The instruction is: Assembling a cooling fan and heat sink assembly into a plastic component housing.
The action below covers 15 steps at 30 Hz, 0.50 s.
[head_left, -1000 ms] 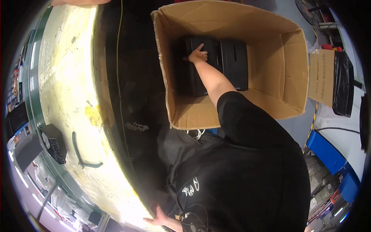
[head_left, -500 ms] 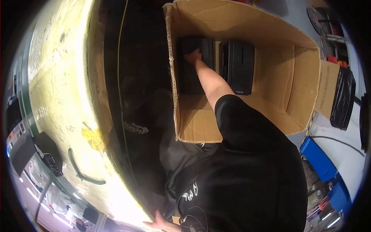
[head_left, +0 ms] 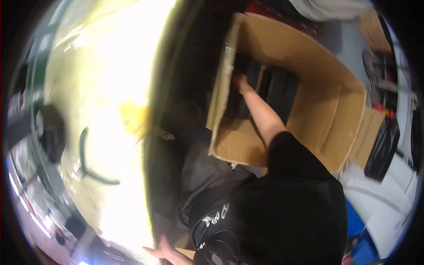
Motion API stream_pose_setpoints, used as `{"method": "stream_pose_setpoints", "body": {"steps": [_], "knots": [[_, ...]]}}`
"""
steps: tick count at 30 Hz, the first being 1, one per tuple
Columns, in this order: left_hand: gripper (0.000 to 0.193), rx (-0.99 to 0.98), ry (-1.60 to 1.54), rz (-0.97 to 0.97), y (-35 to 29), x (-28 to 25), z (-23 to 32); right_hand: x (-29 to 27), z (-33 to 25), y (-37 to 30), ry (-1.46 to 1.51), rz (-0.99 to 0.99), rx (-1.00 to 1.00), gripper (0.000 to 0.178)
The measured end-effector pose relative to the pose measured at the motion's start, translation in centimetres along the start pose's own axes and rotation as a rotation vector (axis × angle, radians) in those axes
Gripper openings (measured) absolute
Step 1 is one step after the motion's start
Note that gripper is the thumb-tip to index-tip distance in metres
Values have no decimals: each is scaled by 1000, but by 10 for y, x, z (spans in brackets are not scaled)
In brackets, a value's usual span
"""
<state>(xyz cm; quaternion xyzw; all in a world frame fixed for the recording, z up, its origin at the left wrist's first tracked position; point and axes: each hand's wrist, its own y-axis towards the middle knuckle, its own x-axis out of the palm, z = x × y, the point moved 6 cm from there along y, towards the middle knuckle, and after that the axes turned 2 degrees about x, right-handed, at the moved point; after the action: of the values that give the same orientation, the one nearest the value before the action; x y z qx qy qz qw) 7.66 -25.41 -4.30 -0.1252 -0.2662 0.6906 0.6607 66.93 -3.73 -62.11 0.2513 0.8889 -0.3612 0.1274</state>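
Observation:
A deep cardboard box (head_left: pixel 324 119) stands open-topped in front of me. My bare right forearm runs down into it, and my right hand (head_left: pixel 240 83) is against a dark, flat-sided thing at the box's left side. Blur and shade hide those fingers. Beside it in the box is a black rectangular case (head_left: pixel 282 88), with a narrow tan strip between the two. My left hand (head_left: pixel 162 251) lies at the near edge of a bright, film-covered table (head_left: pixel 97 79), its fingers spread and holding nothing.
A green curved strip (head_left: pixel 83 154) lies on the table to my left. Right of the box stand another piece of cardboard (head_left: pixel 367 132) and a black plastic-wrapped bundle (head_left: pixel 382 152). Blue containers (head_left: pixel 360 234) are at the lower right, and a pale cloth (head_left: pixel 331 8) is at the far side.
The view has swung and blurred, so the box and table sit further right in it. My right hand stays inside the box, my left at the table edge.

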Motion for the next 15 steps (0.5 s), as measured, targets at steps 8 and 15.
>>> {"method": "stream_pose_setpoints", "body": {"steps": [8, 15], "knots": [[87, -400, 54, -588, -14, 18, -24, -135, -95, -139, 585, -337, 93, 17], [46, -290, 732, -1422, -74, 4, 59, -133, -305, -416, 38, -1395, -66, 56]]}}
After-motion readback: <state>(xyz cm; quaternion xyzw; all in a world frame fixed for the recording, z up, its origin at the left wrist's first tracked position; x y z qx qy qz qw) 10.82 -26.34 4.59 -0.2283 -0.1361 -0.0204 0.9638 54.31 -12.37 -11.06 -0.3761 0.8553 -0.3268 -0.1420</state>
